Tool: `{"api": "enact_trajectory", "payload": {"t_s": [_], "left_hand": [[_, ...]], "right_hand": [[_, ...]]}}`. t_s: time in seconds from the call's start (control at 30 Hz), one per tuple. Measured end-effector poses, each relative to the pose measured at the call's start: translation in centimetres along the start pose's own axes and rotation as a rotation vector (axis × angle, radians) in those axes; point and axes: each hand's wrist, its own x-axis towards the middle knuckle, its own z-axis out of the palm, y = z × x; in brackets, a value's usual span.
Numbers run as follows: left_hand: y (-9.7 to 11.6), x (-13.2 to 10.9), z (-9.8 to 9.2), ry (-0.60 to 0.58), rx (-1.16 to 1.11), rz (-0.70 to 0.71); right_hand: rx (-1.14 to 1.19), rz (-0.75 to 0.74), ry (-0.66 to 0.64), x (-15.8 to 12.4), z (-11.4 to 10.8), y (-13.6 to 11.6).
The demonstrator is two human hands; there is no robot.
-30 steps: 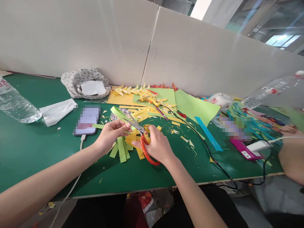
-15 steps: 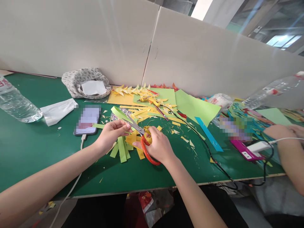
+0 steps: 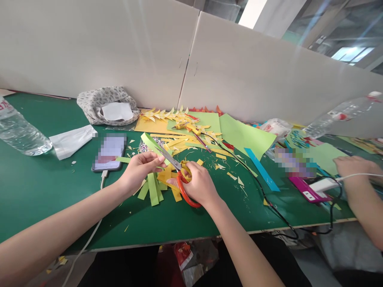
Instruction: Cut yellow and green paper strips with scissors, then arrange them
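Note:
My left hand (image 3: 143, 168) pinches a light green paper strip (image 3: 147, 140), which curls up in a loop above the fingers. In my right hand (image 3: 197, 180) is a pair of scissors (image 3: 186, 190) with one orange and one yellow handle. The blades point up and left and meet the green strip beside my left fingertips. Beneath the hands lie green paper strips (image 3: 153, 190) and yellow paper strips (image 3: 176, 193). More yellow strips and small scraps are spread just beyond them on the green table (image 3: 125, 223).
A phone (image 3: 110, 149) on a charging cable lies left, near a water bottle (image 3: 22, 129). Behind the strips rests a yellow glue gun (image 3: 191, 128); its black cord runs right to a magenta power strip (image 3: 308, 192). Another person's hand (image 3: 353, 165) is at far right.
My hands, the strip and the scissors stay almost in place. At the right, the other person's hand has shifted, with a light green sheet near it now showing farther left.

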Motion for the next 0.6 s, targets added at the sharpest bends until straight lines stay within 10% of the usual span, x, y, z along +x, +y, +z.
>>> {"api": "enact_trajectory", "payload": {"t_s": [0.6], "left_hand": [[-0.17, 0.45, -0.36, 0.046, 0.056, -0.046]], "right_hand": [[0.157, 0.175, 0.058, 0.67, -0.34, 0.22]]}}
